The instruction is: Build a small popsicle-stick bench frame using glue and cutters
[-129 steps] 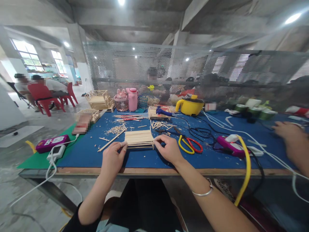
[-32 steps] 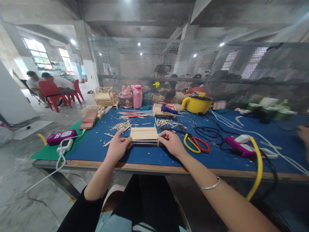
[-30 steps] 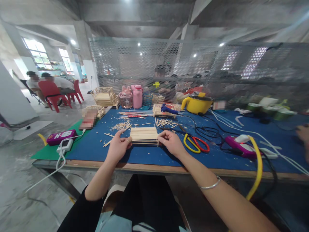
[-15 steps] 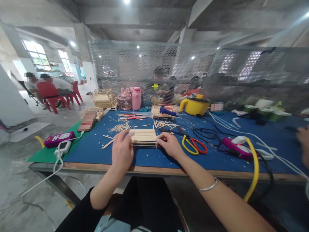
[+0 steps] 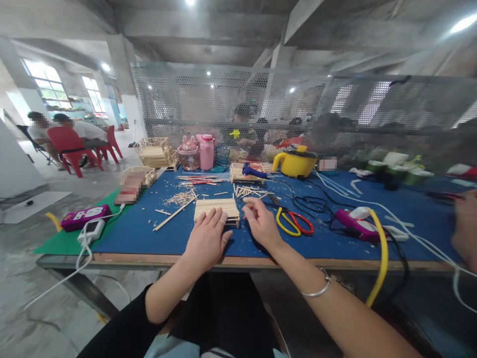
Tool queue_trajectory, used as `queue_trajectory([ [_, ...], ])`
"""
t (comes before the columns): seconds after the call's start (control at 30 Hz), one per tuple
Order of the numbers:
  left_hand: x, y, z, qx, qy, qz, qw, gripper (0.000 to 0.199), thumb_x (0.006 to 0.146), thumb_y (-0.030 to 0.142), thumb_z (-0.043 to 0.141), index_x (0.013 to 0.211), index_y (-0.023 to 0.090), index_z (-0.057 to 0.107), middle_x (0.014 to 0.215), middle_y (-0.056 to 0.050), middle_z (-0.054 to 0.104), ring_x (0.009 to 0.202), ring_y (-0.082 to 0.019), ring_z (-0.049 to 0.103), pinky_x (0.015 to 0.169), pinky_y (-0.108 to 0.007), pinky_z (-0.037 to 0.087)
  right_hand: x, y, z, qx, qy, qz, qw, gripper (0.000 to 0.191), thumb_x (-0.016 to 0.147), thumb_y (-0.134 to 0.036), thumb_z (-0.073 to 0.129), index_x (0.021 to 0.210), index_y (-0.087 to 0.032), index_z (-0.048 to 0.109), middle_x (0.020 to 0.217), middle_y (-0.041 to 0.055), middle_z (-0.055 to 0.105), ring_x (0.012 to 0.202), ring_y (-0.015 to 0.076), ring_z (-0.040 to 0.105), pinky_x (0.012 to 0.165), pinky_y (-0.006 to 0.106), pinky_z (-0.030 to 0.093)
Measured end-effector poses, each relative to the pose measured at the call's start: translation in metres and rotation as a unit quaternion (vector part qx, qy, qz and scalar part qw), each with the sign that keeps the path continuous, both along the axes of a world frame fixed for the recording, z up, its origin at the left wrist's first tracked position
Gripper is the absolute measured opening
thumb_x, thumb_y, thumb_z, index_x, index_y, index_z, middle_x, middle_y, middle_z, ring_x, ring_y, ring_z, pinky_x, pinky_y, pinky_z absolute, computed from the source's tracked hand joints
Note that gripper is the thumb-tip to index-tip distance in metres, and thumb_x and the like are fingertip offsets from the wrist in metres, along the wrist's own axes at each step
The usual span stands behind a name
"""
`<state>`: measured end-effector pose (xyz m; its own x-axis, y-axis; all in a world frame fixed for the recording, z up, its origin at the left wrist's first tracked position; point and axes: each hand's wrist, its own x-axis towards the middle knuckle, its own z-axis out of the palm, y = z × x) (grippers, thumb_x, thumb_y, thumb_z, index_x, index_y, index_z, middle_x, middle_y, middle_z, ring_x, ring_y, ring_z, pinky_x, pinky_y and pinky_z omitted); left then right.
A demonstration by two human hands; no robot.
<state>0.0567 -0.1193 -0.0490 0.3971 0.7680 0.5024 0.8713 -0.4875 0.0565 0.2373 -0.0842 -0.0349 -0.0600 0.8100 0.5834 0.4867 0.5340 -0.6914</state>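
Note:
A small model made of thin wooden sticks (image 5: 216, 205), with a slatted flat top, lies on the blue table mat in front of me. My left hand (image 5: 210, 233) rests flat on its near side, fingers stretched out. Just beyond the model's right edge is my right hand (image 5: 259, 219), its fingers loosely bent and apart from the thumb, with nothing visible between them. Yellow-and-red-handled scissors (image 5: 294, 222) lie to the right of that hand. Loose sticks (image 5: 175, 214) lie left of the model, and short cut pieces (image 5: 253, 191) lie behind it.
A blue glue gun (image 5: 254, 171) rests on another stick model. Behind stand a pink flask (image 5: 206, 151) and a yellow pot (image 5: 298, 163). Cables run across the right side to a purple power strip (image 5: 357, 224). Another person's hand (image 5: 465, 226) is at far right.
My left hand has moved from the model's left end to lie flat on its near side. My right hand has let go of the right end and sits slightly apart.

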Motion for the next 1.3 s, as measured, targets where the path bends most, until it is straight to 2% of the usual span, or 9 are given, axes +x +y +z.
queue_trajectory([
  [0.2, 0.000, 0.001, 0.001, -0.001, 0.004, -0.001, 1.000, 0.047, 0.092, 0.032, 0.036, 0.134, 0.012, 0.043, 0.142, -0.013, 0.043, 0.132, -0.027, 0.038, 0.107, -0.044, 0.030, 0.024, 0.034, 0.029, 0.156, -0.178, -0.102, 0.966, 0.027, 0.089, -0.029, 0.042, 0.110, -0.019, 0.054, 0.105, 0.0116, 0.060, 0.093, 0.0226, 0.057, 0.083, 0.034, 0.047],
  [0.3, 0.001, 0.003, -0.001, 0.006, 0.003, -0.002, 1.000, 0.046, 0.092, 0.031, 0.038, 0.133, 0.013, 0.044, 0.141, -0.013, 0.044, 0.131, -0.027, 0.039, 0.107, -0.045, 0.031, 0.037, 0.085, 0.040, 0.104, -0.302, -0.164, 0.933, 0.032, 0.088, -0.020, 0.035, 0.115, -0.016, 0.053, 0.117, 0.0137, 0.057, 0.113, 0.0252, 0.049, 0.099, 0.039, 0.038],
  [0.47, 0.000, 0.007, 0.002, 0.006, 0.013, -0.007, 1.000, 0.041, 0.092, 0.026, 0.037, 0.129, 0.013, 0.048, 0.138, -0.013, 0.049, 0.127, -0.028, 0.044, 0.102, -0.045, 0.036, 0.052, 0.159, 0.034, 0.015, -0.329, -0.211, 0.920, 0.048, 0.080, -0.020, 0.050, 0.126, -0.009, 0.047, 0.136, 0.0212, 0.045, 0.125, 0.0342, 0.039, 0.101, 0.051, 0.032],
  [0.77, -0.012, 0.037, 0.042, -0.086, -0.022, -0.099, 0.991, 0.028, 0.090, 0.021, 0.043, 0.079, 0.019, 0.069, 0.087, -0.006, 0.069, 0.088, -0.019, 0.059, 0.084, -0.033, 0.045, 0.063, 0.210, 0.028, -0.031, -0.292, -0.210, 0.933, 0.039, 0.079, -0.025, 0.057, 0.115, -0.010, 0.057, 0.119, 0.0204, 0.058, 0.113, 0.0331, 0.050, 0.096, 0.046, 0.036],
  [0.93, -0.011, 0.041, 0.047, -0.111, -0.023, -0.088, 0.990, 0.023, 0.085, 0.016, 0.049, 0.076, 0.020, 0.070, 0.086, -0.005, 0.068, 0.088, -0.020, 0.058, 0.080, -0.031, 0.045, 0.060, 0.205, 0.038, -0.009, -0.187, -0.222, 0.957, 0.037, 0.084, -0.028, 0.049, 0.116, -0.009, 0.054, 0.117, 0.0204, 0.060, 0.109, 0.0303, 0.053, 0.094, 0.042, 0.039],
  [1.07, -0.008, 0.041, 0.046, -0.112, -0.043, -0.074, 0.990, 0.024, 0.086, 0.018, 0.049, 0.079, 0.019, 0.071, 0.089, -0.006, 0.067, 0.089, -0.019, 0.059, 0.076, -0.029, 0.046, 0.058, 0.174, 0.052, -0.014, -0.098, -0.222, 0.970, 0.044, 0.088, -0.050, 0.039, 0.100, -0.013, 0.059, 0.088, 0.0135, 0.067, 0.082, 0.0261, 0.061, 0.075, 0.038, 0.048],
  [1.13, -0.009, 0.040, 0.045, -0.112, -0.057, -0.075, 0.989, 0.025, 0.087, 0.020, 0.047, 0.080, 0.019, 0.071, 0.090, -0.007, 0.066, 0.088, -0.019, 0.059, 0.075, -0.028, 0.047, 0.056, 0.143, 0.060, -0.033, -0.064, -0.168, 0.983, 0.047, 0.086, -0.058, 0.037, 0.084, -0.017, 0.059, 0.066, 0.0052, 0.062, 0.061, 0.0189, 0.057, 0.061, 0.031, 0.049],
  [1.2, -0.014, 0.037, 0.042, -0.097, -0.083, -0.082, 0.988, 0.024, 0.088, 0.021, 0.046, 0.087, 0.019, 0.070, 0.093, -0.007, 0.065, 0.089, -0.019, 0.059, 0.078, -0.030, 0.048, 0.053, 0.105, 0.066, -0.101, 0.079, -0.023, 0.991, 0.039, 0.078, -0.058, 0.052, 0.080, -0.019, 0.057, 0.061, 0.0008, 0.056, 0.052, 0.0145, 0.051, 0.052, 0.028, 0.046],
  [1.3, -0.028, 0.028, 0.034, -0.032, -0.164, -0.066, 0.984, 0.028, 0.090, 0.020, 0.042, 0.108, 0.019, 0.063, 0.107, -0.009, 0.063, 0.099, -0.020, 0.057, 0.088, -0.034, 0.046, 0.047, 0.046, 0.067, -0.208, 0.209, 0.065, 0.953, 0.034, 0.075, -0.055, 0.059, 0.082, -0.022, 0.056, 0.066, 0.0000, 0.056, 0.051, 0.0130, 0.051, 0.050, 0.027, 0.047],
])
